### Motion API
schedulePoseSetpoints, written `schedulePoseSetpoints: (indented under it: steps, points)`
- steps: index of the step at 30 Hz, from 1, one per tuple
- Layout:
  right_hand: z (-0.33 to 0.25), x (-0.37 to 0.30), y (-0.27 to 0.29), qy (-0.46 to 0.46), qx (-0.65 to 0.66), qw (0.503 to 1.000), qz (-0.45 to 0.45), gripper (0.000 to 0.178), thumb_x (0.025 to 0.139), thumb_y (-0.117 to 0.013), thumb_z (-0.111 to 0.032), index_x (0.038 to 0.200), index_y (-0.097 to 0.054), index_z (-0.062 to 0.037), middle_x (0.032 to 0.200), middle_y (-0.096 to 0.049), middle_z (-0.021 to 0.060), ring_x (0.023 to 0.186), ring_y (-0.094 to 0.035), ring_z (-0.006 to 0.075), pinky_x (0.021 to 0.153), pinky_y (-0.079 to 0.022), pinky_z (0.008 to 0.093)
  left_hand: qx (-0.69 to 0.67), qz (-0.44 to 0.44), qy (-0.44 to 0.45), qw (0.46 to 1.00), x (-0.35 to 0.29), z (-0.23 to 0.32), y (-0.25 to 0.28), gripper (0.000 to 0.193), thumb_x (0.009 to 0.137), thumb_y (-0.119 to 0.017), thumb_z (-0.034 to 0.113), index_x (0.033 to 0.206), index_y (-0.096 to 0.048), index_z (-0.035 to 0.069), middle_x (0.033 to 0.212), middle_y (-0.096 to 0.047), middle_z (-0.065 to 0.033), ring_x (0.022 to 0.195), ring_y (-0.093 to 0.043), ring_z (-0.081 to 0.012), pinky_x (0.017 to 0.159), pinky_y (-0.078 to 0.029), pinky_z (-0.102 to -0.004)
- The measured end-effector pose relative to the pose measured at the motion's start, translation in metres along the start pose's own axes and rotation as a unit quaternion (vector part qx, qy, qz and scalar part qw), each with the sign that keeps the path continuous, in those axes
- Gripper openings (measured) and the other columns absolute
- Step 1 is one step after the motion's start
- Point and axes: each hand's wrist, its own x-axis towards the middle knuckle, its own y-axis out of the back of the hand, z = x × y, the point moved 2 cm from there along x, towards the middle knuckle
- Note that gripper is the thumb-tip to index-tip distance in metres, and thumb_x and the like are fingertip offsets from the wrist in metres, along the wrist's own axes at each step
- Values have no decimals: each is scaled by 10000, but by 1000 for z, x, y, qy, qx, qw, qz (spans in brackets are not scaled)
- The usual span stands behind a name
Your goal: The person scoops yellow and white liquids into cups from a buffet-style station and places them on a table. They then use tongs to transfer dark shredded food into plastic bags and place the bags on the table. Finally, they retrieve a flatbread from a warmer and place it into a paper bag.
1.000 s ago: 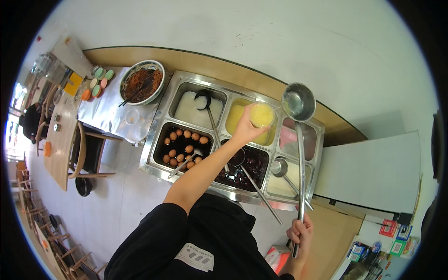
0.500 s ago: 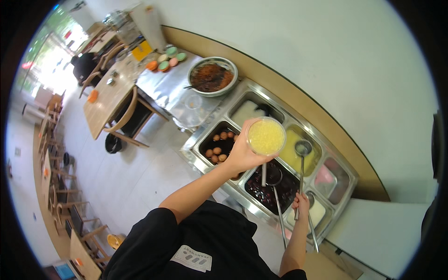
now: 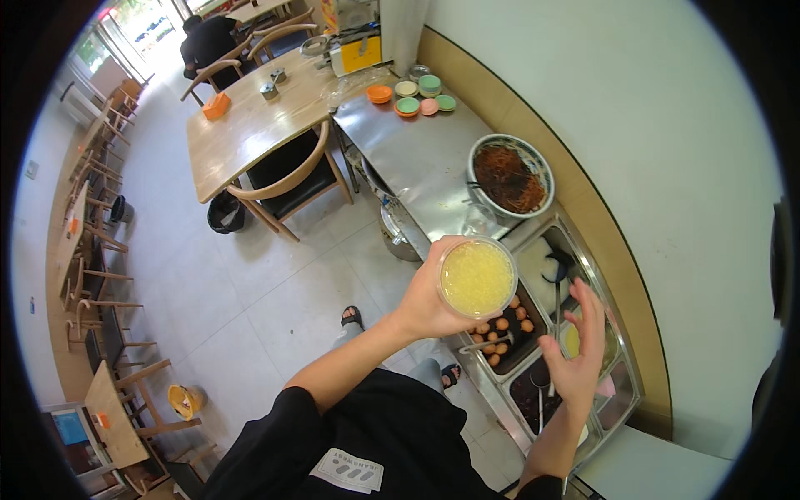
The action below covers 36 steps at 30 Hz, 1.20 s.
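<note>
A clear plastic cup, filled nearly to the rim with a yellow drink or soup with grainy bits, is held in my left hand. Its fingers wrap round the cup's side, above the near edge of the steel food counter. To the right my right hand is raised over the pans, fingers apart and nothing in them. It partly hides the pan of yellow liquid. Below the cup, brown eggs sit in dark liquid. A ladle rests in the pan of whitish liquid, close to my right fingertips.
Beyond the pans, a steel table bears a large bowl of reddish-brown shredded food and several small coloured bowls. A wooden table and chair stand left. Further off sits a person in black. The wall runs along the right.
My right hand has let go of the ladle handle, risen and opened. The view has swung left, showing more of the steel table and the floor. The cup stays in my left hand.
</note>
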Motion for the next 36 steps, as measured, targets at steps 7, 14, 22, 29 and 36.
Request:
schedulePoseSetpoints:
  steps: [7, 14, 22, 29, 36]
  points:
    - [-174, 122, -169, 154, -59, 960, -227, 1007, 600, -896, -346, 1444, -430, -52, 1476, -403, 176, 1283, -482, 352, 1000, -460, 405, 44, 57, 8, 997, 13, -30, 163, 974, 584, -952, 271, 1343, -395, 21, 1252, -507, -126, 1105, -572, -263, 948, -461, -361]
    - [-258, 197, -283, 276, -81, 911, -296, 893, 668, -848, -245, 1440, -436, -65, 1391, -484, 151, 1230, -517, 348, 972, -483, 402, 53, 146, 46, 987, 29, -46, 288, 880, 614, -903, 266, 1318, -422, 48, 1245, -527, -155, 1101, -583, -340, 905, -482, -403]
    - [-285, 305, -406, 343, -20, 882, -322, 840, 628, -821, -181, 1381, -476, -46, 1249, -536, 166, 1140, -543, 347, 969, -457, 410, 89, 204, 86, 971, 82, -119, 396, 873, 650, -859, 212, 1365, -393, 24, 1327, -471, -160, 1218, -513, -324, 1008, -433, -398]
    - [-269, 478, -497, 349, -26, 885, -307, 807, 627, -807, -149, 1353, -476, -23, 1213, -545, 171, 1111, -550, 340, 954, -456, 398, 239, 190, 141, 942, 150, -195, 513, 944, 692, -877, 242, 1445, -349, 30, 1396, -414, -158, 1238, -501, -292, 1021, -439, -402]
    - [-250, 686, -576, 375, -25, 908, -186, 712, 638, -792, -106, 1282, -503, -17, 1183, -541, 184, 1096, -534, 366, 958, -448, 416, 321, 278, 514, 746, -29, -300, 580, 589, 831, -741, 225, 1308, -484, -8, 1279, -541, -215, 1120, -595, -363, 932, -517, -413]
